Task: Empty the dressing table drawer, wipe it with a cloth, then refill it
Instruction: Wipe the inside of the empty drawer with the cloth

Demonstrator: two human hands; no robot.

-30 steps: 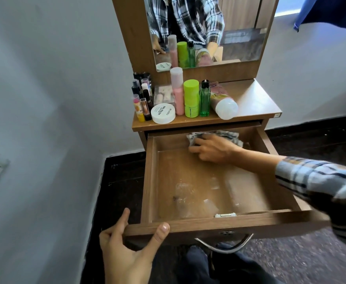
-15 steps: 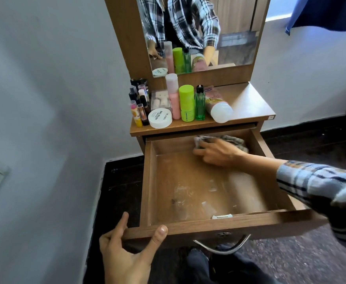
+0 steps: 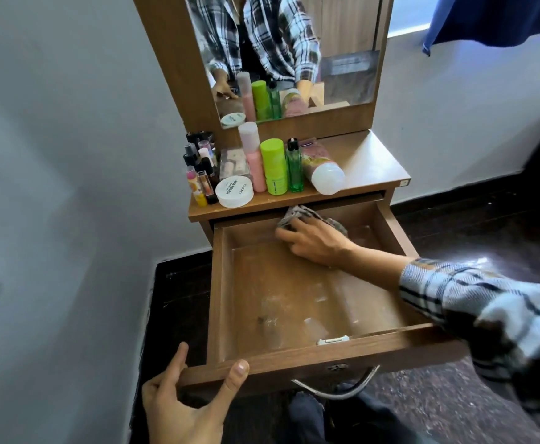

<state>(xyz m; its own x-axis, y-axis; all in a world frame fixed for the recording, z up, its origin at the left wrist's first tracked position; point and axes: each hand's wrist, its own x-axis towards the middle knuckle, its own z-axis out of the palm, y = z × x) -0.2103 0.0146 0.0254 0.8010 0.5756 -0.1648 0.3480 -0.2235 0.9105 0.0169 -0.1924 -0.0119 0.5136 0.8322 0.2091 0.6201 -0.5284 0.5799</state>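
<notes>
You were in the wiping step here, step 2 of 3 by my read. The drawer was pulled well out and had nothing in it but your right hand and the cloth. That hand lay palm down on the cloth at the far wall, a bit right of centre, fingers spread fairly flat and pressing rather than wrapped round it. The cloth was bunched up under and past your fingertips, touching the far wall.

Your left hand was at the near left corner of the drawer front, thumb hooked over the top edge and the index finger up along the left end, the rest underneath where I couldn't see them. Looked like a steadying hold.

The emptied stuff sat on the top: a white jar, pink bottle, 2 green bottles, a bottle on its side and a cluster of small tubes at the far left.

The near half of the floor showed pale smudges and a dark spot, so I'd guess wiping wasn't finished. Next move probably called for dragging the cloth toward you across those marks with firm pressure, keeping the left hand braced so the drawer didn't slide.
</notes>
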